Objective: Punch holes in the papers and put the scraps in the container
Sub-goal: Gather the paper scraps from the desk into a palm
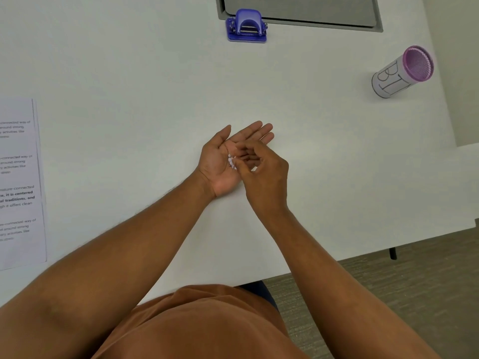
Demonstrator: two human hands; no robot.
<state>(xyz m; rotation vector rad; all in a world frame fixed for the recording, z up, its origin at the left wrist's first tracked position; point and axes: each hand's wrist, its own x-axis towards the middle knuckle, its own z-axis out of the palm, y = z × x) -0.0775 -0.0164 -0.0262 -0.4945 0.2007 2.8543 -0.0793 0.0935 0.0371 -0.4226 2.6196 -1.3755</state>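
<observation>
My left hand (223, 161) lies palm up on the white table (129, 73) at its middle, fingers spread, with several small white paper scraps (231, 161) resting in the palm. My right hand (261, 174) hovers over that palm, fingertips pinched together at the scraps; whether it grips any is hidden. The blue hole punch (246, 26) stands at the far edge, well beyond both hands. A cylindrical container (403, 72) with a purple mesh rim and a paper label stands far right. Printed papers (20, 182) lie at the left edge.
A grey recessed panel (300, 11) sits behind the punch at the table's back. The table's right edge drops to a carpeted floor (388, 294). My orange shirt fills the bottom of the view.
</observation>
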